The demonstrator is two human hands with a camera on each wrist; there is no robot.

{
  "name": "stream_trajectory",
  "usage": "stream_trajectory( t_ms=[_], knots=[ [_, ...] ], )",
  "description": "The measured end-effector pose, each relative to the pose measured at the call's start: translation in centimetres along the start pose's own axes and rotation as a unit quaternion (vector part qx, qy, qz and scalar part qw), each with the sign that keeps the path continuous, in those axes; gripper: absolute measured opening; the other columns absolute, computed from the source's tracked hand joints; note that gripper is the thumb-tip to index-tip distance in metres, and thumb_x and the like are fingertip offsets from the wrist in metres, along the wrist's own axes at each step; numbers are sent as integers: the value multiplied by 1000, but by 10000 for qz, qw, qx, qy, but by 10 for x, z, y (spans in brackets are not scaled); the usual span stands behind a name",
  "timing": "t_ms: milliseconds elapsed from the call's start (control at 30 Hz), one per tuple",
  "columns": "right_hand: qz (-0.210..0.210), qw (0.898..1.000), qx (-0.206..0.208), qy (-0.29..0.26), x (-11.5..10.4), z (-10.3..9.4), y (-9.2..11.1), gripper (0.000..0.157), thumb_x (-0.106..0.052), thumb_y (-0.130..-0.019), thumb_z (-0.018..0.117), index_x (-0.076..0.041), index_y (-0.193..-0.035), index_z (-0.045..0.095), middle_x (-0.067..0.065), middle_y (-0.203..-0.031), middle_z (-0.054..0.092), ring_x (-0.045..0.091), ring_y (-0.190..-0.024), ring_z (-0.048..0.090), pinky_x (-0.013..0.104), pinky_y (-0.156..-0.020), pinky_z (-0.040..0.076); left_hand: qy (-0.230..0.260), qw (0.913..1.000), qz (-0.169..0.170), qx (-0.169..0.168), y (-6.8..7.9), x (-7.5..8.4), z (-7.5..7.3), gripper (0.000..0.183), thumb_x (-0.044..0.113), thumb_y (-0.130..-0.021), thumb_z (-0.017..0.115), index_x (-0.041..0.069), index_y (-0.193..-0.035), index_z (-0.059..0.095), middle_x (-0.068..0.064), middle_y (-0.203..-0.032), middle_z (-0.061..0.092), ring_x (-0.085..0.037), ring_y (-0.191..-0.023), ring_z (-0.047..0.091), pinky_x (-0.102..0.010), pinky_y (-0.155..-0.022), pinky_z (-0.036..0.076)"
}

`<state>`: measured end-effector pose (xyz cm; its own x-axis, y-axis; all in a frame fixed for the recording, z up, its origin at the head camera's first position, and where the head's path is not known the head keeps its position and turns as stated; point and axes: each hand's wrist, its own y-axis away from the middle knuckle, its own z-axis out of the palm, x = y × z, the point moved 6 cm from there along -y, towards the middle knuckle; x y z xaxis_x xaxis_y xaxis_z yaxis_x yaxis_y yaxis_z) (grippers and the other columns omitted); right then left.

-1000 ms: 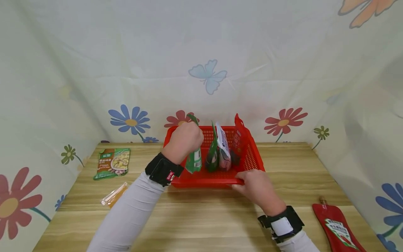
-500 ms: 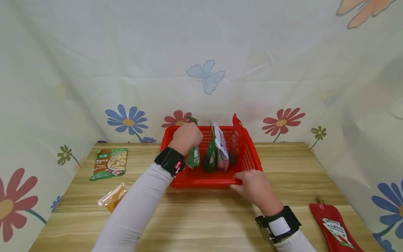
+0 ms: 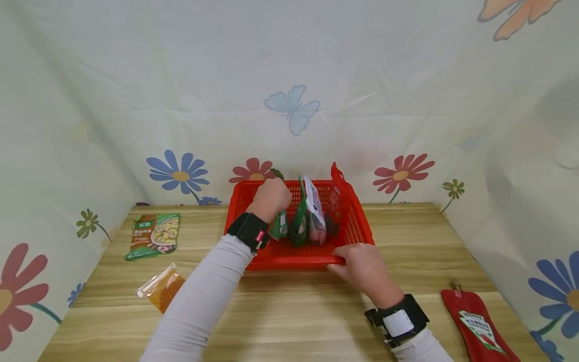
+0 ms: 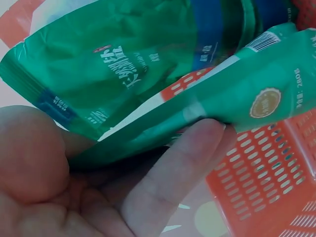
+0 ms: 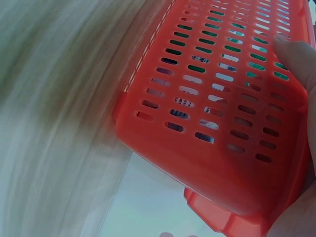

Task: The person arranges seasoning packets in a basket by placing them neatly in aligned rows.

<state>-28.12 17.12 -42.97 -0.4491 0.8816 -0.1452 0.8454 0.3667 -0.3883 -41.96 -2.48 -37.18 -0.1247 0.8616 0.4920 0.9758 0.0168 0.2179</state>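
Observation:
My left hand [image 3: 271, 197] is over the left part of a red plastic basket [image 3: 289, 261], pinching a green pouch [image 4: 266, 94] between thumb and fingers. That pouch stands on edge inside the basket. Beside it in the left wrist view is another green pouch [image 4: 153, 54] with a blue band. To its right in the head view stand a white-topped packet [image 3: 314, 201] and a red bag [image 3: 338, 196]. My right hand [image 3: 364, 269] grips the basket's front rim near the right corner, its thumb [image 5: 296, 54] against the slotted outer wall.
On the wooden table [image 3: 289, 322], a brown and green food packet [image 3: 154, 235] lies at the left. An orange-filled clear packet [image 3: 165, 289] is near my left forearm. A red Heinz pouch [image 3: 479, 327] with a cap lies front right. A floral cloth [image 3: 217, 125] hangs behind the basket.
My left hand has moved slightly right and farther back over the basket with the green pouch. My right hand keeps its hold on the rim. The head view has shifted slightly.

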Motion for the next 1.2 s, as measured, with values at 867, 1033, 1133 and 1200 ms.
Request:
stream_trajectory(
  t_ms=[867,1033,1133,1200],
  knots=[
    [-105,9999,76,23,0,-4,0,27,-35,-76,91,-13,-89,82,-1,-76,77,10,-63,66,32,-66,61,203,9944,473,-921,12,-14,16,22,27,-102,58,6,-104,64,-8,-72,64,-27,-72,71,-26,-57,52],
    [-43,10000,48,-1,0,-3,0,28,-35,-75,92,-13,-90,83,-1,-76,77,11,-63,67,32,-68,62,274,9919,550,-1108,18,-19,18,21,27,-102,58,7,-103,64,-10,-79,69,-33,-87,74,-29,-65,55],
    [4,10000,3,-28,-1,-1,0,28,-35,-76,92,-13,-90,83,-1,-76,77,10,-63,66,33,-68,62,355,9912,522,-1167,21,-24,19,22,29,-102,59,8,-106,64,-12,-85,72,-31,-83,73,-32,-72,59],
    [27,10000,-14,-44,-1,0,0,27,-35,-76,91,-13,-90,83,-1,-76,77,11,-63,66,33,-69,62,373,9905,527,-1217,23,-27,19,25,33,-102,60,9,-108,64,-13,-89,73,-28,-78,71,-32,-75,59]
  ],
)
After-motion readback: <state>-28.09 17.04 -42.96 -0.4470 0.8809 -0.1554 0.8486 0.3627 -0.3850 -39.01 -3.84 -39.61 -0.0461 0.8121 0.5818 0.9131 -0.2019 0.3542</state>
